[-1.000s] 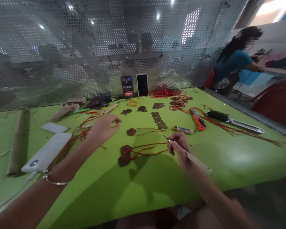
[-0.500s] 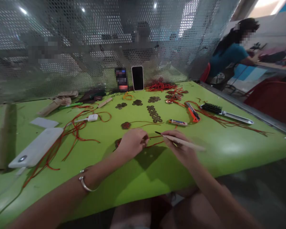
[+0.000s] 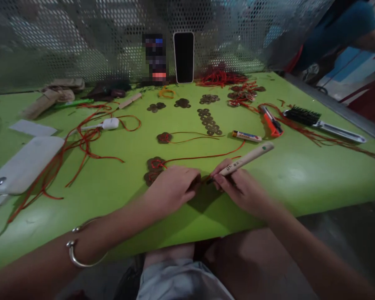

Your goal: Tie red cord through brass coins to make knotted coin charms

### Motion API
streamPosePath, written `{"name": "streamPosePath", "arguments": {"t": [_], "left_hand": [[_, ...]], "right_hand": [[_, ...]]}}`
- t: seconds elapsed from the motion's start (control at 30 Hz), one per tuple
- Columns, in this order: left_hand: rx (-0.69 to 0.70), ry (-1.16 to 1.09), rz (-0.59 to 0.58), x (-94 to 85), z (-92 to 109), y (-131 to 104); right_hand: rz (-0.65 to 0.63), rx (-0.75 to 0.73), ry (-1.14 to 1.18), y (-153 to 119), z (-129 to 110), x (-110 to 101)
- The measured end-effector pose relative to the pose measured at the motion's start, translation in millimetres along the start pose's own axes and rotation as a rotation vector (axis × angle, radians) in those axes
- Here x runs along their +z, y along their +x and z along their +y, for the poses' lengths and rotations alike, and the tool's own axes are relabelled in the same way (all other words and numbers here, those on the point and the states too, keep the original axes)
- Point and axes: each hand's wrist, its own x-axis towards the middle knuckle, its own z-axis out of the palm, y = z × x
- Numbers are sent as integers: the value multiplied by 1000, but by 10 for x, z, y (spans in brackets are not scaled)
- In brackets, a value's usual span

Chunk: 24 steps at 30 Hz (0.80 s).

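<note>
My left hand is closed near the table's front edge, its fingertips curled under; what it pinches is too small to make out. Beside its knuckles lies a cluster of dark coins bound with red cord. From that cluster a red cord runs right, toward the battery-like tube. My right hand grips a light wooden-coloured pen, its dark tip pointing down-left at my left fingertips. Another small coin knot with thin red strands lies above my hands.
Coin groups, a red cord pile, an orange cutter and a brush lie beyond. A phone leans on the mesh. At left are a white power bank and loose cords. A person sits at far right.
The view has tilted down and closer. My right hand has moved nearer my left, and the pen now slants upward to the right. More of the tied coin cluster shows.
</note>
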Motion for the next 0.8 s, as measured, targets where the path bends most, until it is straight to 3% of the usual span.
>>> {"name": "streamPosePath", "arguments": {"t": [0.33, 0.63, 0.8], "left_hand": [[89, 175, -31, -92, 67, 60], [101, 178, -63, -135, 72, 106], [84, 105, -24, -94, 50, 78]], "right_hand": [[-52, -58, -118, 2, -28, -23], [-84, -68, -204, 7, -34, -18], [-86, -78, -233, 11, -33, -16]]}}
